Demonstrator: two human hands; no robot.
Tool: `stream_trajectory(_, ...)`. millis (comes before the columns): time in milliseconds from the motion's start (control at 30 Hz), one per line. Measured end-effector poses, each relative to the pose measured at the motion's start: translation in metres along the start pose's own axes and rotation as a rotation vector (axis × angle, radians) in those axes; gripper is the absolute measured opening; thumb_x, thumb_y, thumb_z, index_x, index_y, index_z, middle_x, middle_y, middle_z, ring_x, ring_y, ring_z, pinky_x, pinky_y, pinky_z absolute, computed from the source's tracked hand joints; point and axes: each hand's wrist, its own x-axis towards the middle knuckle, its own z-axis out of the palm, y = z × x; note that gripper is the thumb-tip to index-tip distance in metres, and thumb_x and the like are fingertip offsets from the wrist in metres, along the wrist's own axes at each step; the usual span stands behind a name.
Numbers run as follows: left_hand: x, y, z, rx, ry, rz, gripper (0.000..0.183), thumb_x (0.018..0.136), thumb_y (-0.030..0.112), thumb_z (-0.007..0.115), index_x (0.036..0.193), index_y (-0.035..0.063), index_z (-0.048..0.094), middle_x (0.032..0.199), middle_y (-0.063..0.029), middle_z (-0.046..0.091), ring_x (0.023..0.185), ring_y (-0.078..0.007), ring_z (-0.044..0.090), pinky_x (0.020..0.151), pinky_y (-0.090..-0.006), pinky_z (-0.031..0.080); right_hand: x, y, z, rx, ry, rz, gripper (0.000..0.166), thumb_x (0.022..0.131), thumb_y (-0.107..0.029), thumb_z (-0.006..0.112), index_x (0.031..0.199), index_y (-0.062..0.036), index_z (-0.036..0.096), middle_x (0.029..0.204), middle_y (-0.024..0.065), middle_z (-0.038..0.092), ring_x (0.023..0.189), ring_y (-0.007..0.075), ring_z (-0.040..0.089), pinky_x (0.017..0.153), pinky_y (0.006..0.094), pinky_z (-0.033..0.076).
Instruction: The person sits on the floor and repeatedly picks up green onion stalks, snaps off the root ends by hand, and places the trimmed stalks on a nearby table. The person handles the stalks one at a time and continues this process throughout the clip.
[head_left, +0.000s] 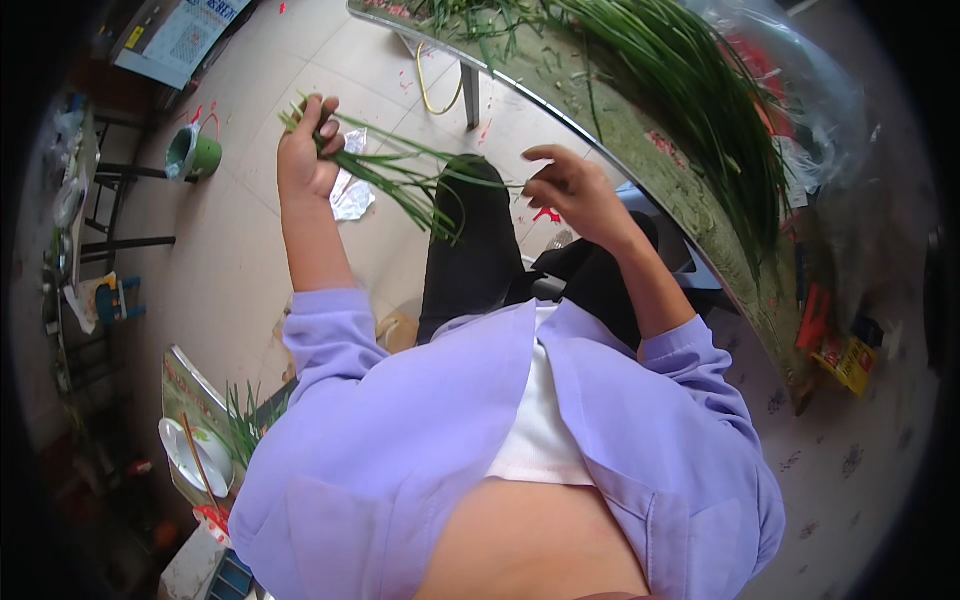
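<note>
My left hand (309, 150) grips a small bunch of green chives (401, 187) by the pale stem ends, out over the floor. The leaves trail to the right and droop above my knee. One long leaf stretches across to my right hand (576, 193), whose thumb and fingertips seem to pinch its end. On the table (720, 251) to my right lies a large heap of long chives (675, 97). Loose trimmings (487, 26) are scattered near the table's far edge.
A green bucket (204, 155) stands on the tiled floor at left, near crumpled paper (352, 196). Clear plastic bags (817, 90) lie behind the heap. Behind my left side, a white bowl (214, 454) with chopsticks (196, 457) stands near more chives (247, 420).
</note>
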Motion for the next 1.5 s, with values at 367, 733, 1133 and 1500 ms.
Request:
stream_trajectory(367,-0.017,-0.027,0.033,0.085,-0.2,-0.18,0.026,0.084,0.035,0.053,0.085,0.0094,0.05,0.068,0.002,0.045,0.052,-0.0049,0.033,0.045,-0.0169,0.028,0.07,-0.016,-0.058,-0.663,0.474,-0.386,0.009,0.073,-0.008,0.057,0.081,-0.0085,0.062,0.083,0.0079,0.062,0.073,0.0224,0.06,0.066,0.0307,0.048)
stream_trajectory(733,-0.031,-0.042,0.06,0.284,-0.279,-0.191,0.036,0.086,0.04,0.047,0.073,0.0072,0.053,0.091,-0.0049,0.054,0.065,-0.006,0.04,0.053,-0.0182,0.034,0.125,-0.019,-0.112,-1.169,0.841,-0.319,0.015,0.067,-0.022,0.066,0.08,-0.0139,0.064,0.083,0.0036,0.057,0.084,0.0238,0.054,0.073,0.0356,0.043)
stream_trajectory(1133,-0.034,-0.062,0.076,0.179,-0.34,-0.183,0.032,0.088,0.035,0.046,0.075,0.0056,0.05,0.07,-0.0048,0.054,0.058,-0.0106,0.049,0.059,-0.0245,0.047,0.121,-0.029,-0.114,-1.119,0.824,-0.563,0.016,0.069,-0.021,0.064,0.083,-0.0143,0.061,0.088,0.0033,0.057,0.087,0.0227,0.053,0.075,0.035,0.041)
stream_trajectory(1500,-0.045,-0.063,0.087,0.215,-0.308,-0.297,0.025,0.085,0.029,0.054,0.076,0.0055,0.052,0.06,0.0041,0.038,0.048,-0.0047,0.034,0.047,-0.0201,0.036,0.132,-0.028,-0.105,-1.306,0.787,-0.681,0.01,0.069,-0.013,0.06,0.078,-0.0134,0.059,0.084,0.0009,0.055,0.085,0.021,0.051,0.075,0.0329,0.039)
